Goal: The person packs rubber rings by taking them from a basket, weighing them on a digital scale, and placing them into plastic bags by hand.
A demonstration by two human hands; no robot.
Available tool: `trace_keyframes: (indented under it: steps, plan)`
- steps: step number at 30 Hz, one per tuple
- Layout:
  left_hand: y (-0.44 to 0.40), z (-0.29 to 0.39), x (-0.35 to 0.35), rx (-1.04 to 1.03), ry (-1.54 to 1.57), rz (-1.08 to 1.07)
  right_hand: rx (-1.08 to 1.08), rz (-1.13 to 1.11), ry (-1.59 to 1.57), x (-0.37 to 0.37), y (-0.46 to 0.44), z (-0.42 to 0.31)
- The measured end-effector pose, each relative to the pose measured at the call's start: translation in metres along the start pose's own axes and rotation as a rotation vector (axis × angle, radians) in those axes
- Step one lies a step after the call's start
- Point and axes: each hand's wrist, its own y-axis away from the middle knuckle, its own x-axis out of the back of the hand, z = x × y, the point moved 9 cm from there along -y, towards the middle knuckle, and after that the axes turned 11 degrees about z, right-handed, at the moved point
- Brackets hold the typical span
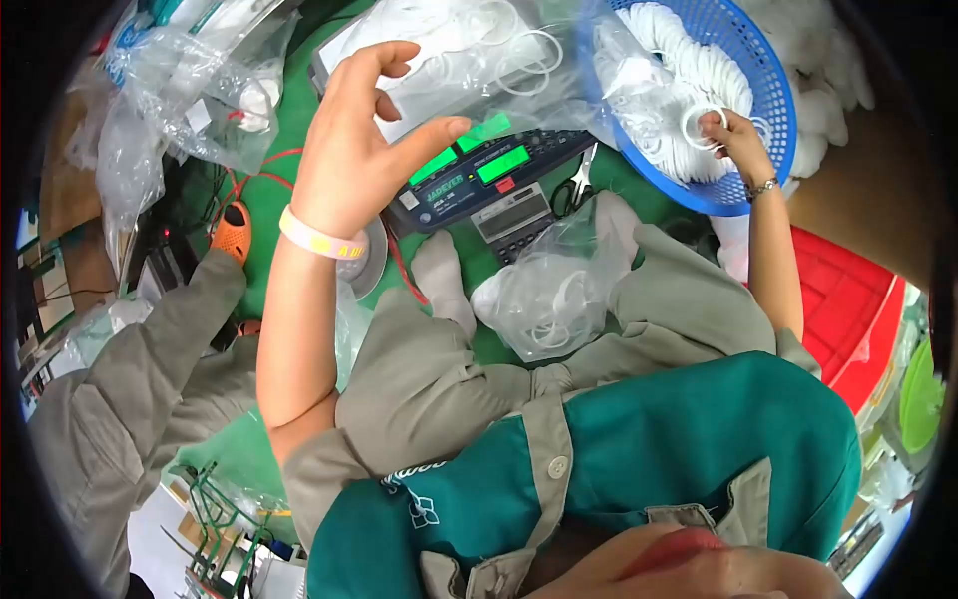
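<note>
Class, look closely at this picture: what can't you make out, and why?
All in the head view:
Readings on the green displays: too small and blurred.
Far rim of the blue basket: cut off by the top edge.
Basket's bottom: hidden under white loops.
Some keys of the calculator: behind the clear bag.
Palm of the left hand: turned away from the camera.

thin white ring [686, 128] held over blue basket [775, 95]
</note>
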Motion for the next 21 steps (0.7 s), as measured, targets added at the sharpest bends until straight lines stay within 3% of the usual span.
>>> trace_keyframes:
  steps: [4,8,12,14,15,17,21]
  plan:
    - [0.000,-0.001,-0.002,0.014,0.023,-0.012,-0.039,-0.107,0.033,-0.011,0.016,-0.028]
    - [-0.002,-0.007,-0.003,0.031,0.064,-0.018,0.164,-0.302,0.334,-0.059,0.026,-0.096]
    - [-0.003,-0.002,-0.005,0.033,0.047,-0.025,0.251,-0.340,-0.341,-0.126,0.055,-0.184]
    - [-0.003,-0.005,-0.002,0.056,0.069,-0.011,0.407,-0.264,-0.361,-0.130,0.027,-0.166]
    - [-0.002,-0.008,-0.001,0.065,0.093,-0.002,0.515,-0.120,-0.166,-0.119,0.027,-0.169]
    - [-0.001,-0.016,0.004,0.082,0.092,0.005,0.277,-0.140,-0.345,-0.107,0.026,-0.139]
    - [-0.002,-0.028,0.015,0.128,0.187,0.105,0.243,0.156,-0.299,-0.067,0.026,-0.084]
